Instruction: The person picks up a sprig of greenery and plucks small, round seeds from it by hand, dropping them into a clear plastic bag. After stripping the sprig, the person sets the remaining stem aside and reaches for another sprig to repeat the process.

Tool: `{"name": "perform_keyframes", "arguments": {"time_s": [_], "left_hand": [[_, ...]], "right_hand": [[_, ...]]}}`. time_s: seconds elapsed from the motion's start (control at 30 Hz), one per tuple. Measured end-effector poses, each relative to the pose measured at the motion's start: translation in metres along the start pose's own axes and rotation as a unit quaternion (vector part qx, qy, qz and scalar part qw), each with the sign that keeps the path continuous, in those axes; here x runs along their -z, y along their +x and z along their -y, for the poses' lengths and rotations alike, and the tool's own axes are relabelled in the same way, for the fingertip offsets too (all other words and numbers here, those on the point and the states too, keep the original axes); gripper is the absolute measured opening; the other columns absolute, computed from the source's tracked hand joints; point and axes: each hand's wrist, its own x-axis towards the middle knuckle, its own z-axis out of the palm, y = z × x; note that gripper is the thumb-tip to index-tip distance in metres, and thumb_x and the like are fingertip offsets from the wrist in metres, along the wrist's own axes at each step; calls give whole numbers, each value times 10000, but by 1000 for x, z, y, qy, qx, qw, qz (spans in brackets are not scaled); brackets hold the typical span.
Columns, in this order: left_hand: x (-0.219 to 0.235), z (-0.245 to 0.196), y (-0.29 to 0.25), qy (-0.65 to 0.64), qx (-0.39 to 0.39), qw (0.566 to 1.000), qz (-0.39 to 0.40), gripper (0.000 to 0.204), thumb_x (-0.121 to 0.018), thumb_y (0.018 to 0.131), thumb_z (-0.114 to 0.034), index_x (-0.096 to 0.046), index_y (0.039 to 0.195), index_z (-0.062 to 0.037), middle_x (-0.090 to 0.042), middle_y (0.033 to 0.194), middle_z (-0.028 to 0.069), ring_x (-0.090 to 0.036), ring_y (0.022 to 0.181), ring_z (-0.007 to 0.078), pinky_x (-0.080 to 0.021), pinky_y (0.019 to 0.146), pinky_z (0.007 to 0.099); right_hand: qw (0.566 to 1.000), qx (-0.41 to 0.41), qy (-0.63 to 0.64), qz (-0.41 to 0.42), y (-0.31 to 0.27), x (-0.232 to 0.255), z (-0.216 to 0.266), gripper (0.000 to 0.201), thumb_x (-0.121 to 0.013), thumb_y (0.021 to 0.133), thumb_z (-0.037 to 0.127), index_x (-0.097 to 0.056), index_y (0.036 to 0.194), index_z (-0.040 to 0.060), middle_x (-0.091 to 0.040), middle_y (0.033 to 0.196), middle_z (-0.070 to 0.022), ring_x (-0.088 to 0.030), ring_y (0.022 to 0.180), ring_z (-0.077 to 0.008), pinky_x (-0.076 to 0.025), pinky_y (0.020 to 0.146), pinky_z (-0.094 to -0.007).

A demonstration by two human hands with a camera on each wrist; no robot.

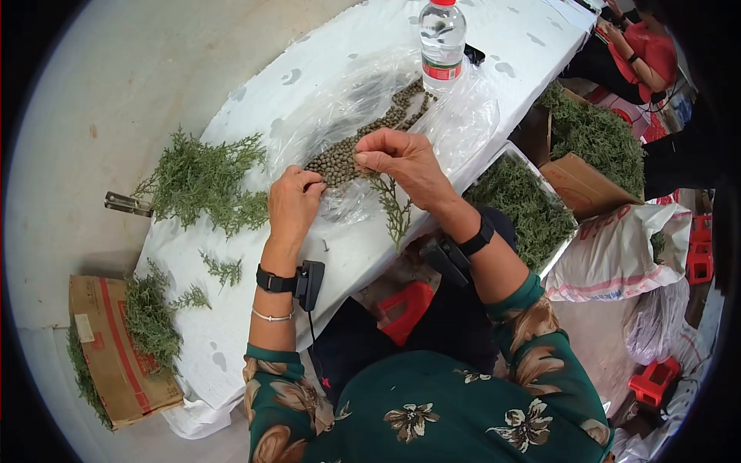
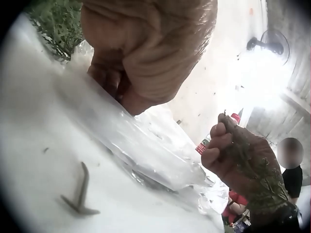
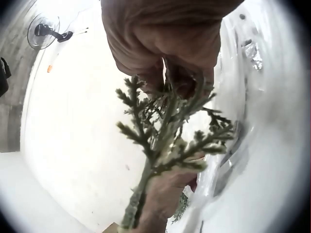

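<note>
My right hand (image 1: 405,163) pinches a green conifer sprig (image 1: 394,211), which hangs below the fingers in the head view. Its forked, scaly twigs fill the middle of the right wrist view, with the stem pointing down. My left hand (image 1: 293,202) is at the near left edge of a heap of small round brown beads (image 1: 333,163), fingers bent downward. In the left wrist view those fingertips reach behind a fold of clear plastic bag (image 2: 141,155), so I cannot tell whether they hold a bead. The heap lies on this spread bag.
A water bottle (image 1: 442,46) stands behind the beads. Conifer sprigs (image 1: 202,177) are piled on the white-covered table (image 1: 255,309) at left, beside a cardboard box (image 1: 123,347). More greenery fills boxes (image 1: 517,201) at right. Another person (image 1: 644,58) sits at the far right.
</note>
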Motion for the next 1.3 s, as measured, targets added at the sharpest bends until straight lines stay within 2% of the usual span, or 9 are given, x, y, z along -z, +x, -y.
{"name": "perform_keyframes", "arguments": {"time_s": [0.27,0.3,0.37,0.4,0.5,0.53,0.63,0.77,1.3], "left_hand": [[-2,-1,-9,-111,21,989,-93,53,-657,767,-54,-663,806,-20,-583,720,66,-572,625,180,-446,563,318],[0,-3,-9,-209,81,970,-88,56,-650,786,-61,-661,812,-13,-590,725,56,-569,627,164,-447,559,306],[6,-7,-11,-395,198,894,-77,78,-636,826,-73,-658,824,1,-603,734,35,-563,631,130,-450,550,283],[8,-9,-12,-394,198,894,-79,78,-636,826,-73,-658,824,1,-603,734,35,-563,631,130,-450,550,283],[7,-19,-12,-658,222,720,-15,120,-608,868,-92,-641,884,22,-614,765,30,-547,641,95,-451,552,251],[6,-19,-12,-658,222,719,-17,120,-608,868,-92,-641,884,22,-614,765,30,-547,641,95,-451,552,251],[5,-16,-14,-773,232,590,21,141,-595,874,-87,-622,945,31,-612,758,44,-544,647,103,-468,592,257],[4,-7,-15,-810,242,534,20,163,-587,878,-83,-598,1000,25,-608,788,54,-540,681,110,-474,642,264],[1,-6,-17,-839,249,482,35,145,-564,894,-93,-567,997,9,-587,847,66,-522,719,125,-445,648,258]], "right_hand": [[999,-24,-19,26,0,-13,-9,94,-632,842,81,-643,887,-1,-613,763,9,-546,705,-47,-443,636,-187],[999,-25,-19,27,1,-14,-9,94,-632,842,81,-643,887,-1,-613,763,9,-546,705,-47,-443,636,-187],[999,-19,-21,27,2,-18,-11,96,-630,841,80,-639,889,-2,-612,758,9,-542,698,-44,-440,632,-183],[999,-15,-21,28,2,-20,-12,97,-629,840,80,-637,889,-3,-611,756,9,-541,695,-42,-439,630,-181],[1000,-4,-10,29,5,-29,-16,91,-625,838,74,-634,886,-3,-609,752,13,-538,691,-36,-438,622,-180],[1000,1,-5,29,6,-32,-17,89,-623,837,71,-632,885,-3,-608,750,15,-536,690,-33,-437,618,-179],[1000,7,-8,25,7,-43,-16,83,-619,835,66,-629,879,-3,-605,745,19,-532,688,-27,-435,609,-177],[1000,12,-19,18,9,-48,-17,71,-618,828,59,-624,865,-1,-602,738,25,-526,687,-18,-431,599,-175],[996,20,-84,-14,8,-50,-21,50,-618,809,49,-613,823,1,-598,712,34,-512,665,-8,-423,573,-177]]}}
